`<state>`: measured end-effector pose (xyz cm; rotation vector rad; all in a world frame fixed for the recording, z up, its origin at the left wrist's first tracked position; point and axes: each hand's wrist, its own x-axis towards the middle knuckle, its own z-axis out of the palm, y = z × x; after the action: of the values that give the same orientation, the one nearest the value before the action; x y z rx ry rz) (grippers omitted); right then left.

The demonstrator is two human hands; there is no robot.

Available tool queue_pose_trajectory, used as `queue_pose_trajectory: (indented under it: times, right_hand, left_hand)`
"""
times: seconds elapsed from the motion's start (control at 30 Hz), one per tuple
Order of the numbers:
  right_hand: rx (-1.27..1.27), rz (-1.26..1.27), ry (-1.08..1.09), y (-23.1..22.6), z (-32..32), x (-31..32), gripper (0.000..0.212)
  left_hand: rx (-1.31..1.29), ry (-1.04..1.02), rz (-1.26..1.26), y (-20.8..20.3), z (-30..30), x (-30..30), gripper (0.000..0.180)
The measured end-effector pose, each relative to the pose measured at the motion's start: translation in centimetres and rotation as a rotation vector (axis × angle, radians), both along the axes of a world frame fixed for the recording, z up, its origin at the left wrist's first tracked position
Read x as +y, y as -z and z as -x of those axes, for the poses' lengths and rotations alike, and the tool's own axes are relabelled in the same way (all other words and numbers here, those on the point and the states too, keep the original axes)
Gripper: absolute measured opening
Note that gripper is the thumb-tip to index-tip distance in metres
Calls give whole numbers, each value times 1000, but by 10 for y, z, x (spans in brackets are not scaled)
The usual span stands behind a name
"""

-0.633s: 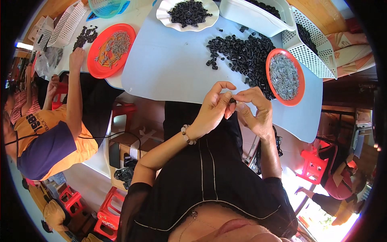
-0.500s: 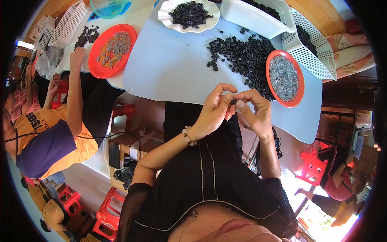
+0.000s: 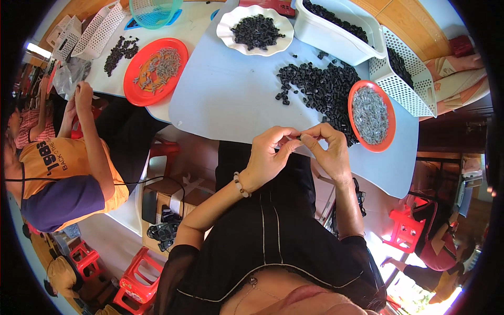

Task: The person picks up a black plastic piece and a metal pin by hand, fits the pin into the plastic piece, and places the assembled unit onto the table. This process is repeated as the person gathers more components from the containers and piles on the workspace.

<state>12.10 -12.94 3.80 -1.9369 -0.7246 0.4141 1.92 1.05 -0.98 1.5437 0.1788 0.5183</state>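
Observation:
My left hand (image 3: 269, 158) and my right hand (image 3: 331, 153) meet fingertip to fingertip just off the table's front edge. Both are closed in a pinch around a small black plastic part (image 3: 298, 137), mostly hidden by the fingers. Whether a second small piece is in the pinch, I cannot tell. Beyond my hands, a loose pile of black plastic parts (image 3: 325, 86) spreads over the pale blue table (image 3: 226, 100). To the right of the pile stands a red-orange plate (image 3: 391, 118) heaped with small clear pieces (image 3: 370, 113).
A scalloped white plate (image 3: 226, 34) of black parts stands at the back, beside a white tub (image 3: 336, 44) and a white perforated basket (image 3: 399, 79). On the left, a co-worker (image 3: 63, 178) sits by a red plate (image 3: 134, 89) of greyish pieces. Red stools (image 3: 139, 278) stand on the floor.
My hands have shifted slightly down and drawn closer together, and my fingers now cover more of the black part. The co-worker's raised hand has moved away from the black parts, toward their other hand.

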Motion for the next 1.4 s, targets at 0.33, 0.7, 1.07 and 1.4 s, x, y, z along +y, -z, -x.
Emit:
queue_pose_trajectory:
  times: [0.33,0.7,1.07,1.4]
  right_hand:
    - [-375,71,8,5,-36,37,13]
    - [-772,129,-2,6,-66,62,13]
    - [612,-476,-85,2,-10,6,13]
    - [808,-556,-86,17,6,-19,20]
  left_hand:
    - [10,-82,186,12,7,8,15]
    - [72,26,443,0,11,20,19]
    - [38,155,576,-10,11,7,19]
    - [-52,190,425,-13,15,-4,16]
